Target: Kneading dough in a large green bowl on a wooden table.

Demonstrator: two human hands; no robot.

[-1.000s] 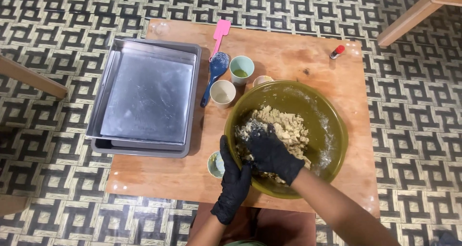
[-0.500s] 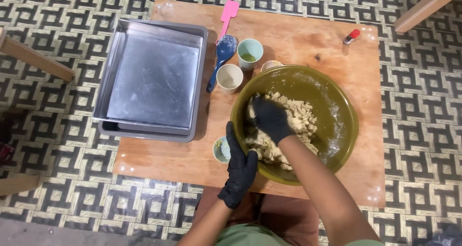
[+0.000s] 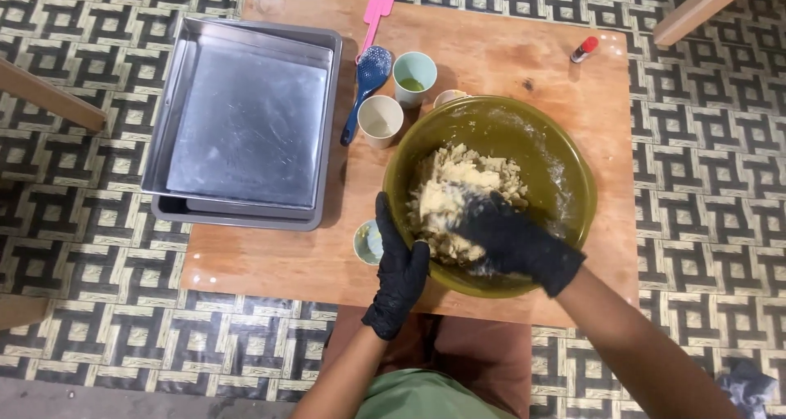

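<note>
The worktop (image 3: 270, 263) is bare wood with a smooth, faintly shiny finish. On it, the square baking tins (image 3: 246, 124) are dull grey metal, scuffed and matt. The big bowl (image 3: 565, 181) looks like glossy olive-green glass, dusted with flour; the dough (image 3: 458, 190) inside is pale, rough and crumbly. Both hands, left (image 3: 397, 276) and right (image 3: 512, 239), wear matt black rubbery gloves. The spatula (image 3: 378, 9) is smooth pink plastic.

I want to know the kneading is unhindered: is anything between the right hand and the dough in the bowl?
Nothing visible does. The gloved right hand is already pressed into the dough inside the green bowl, while the left hand grips the bowl's near rim.
</note>
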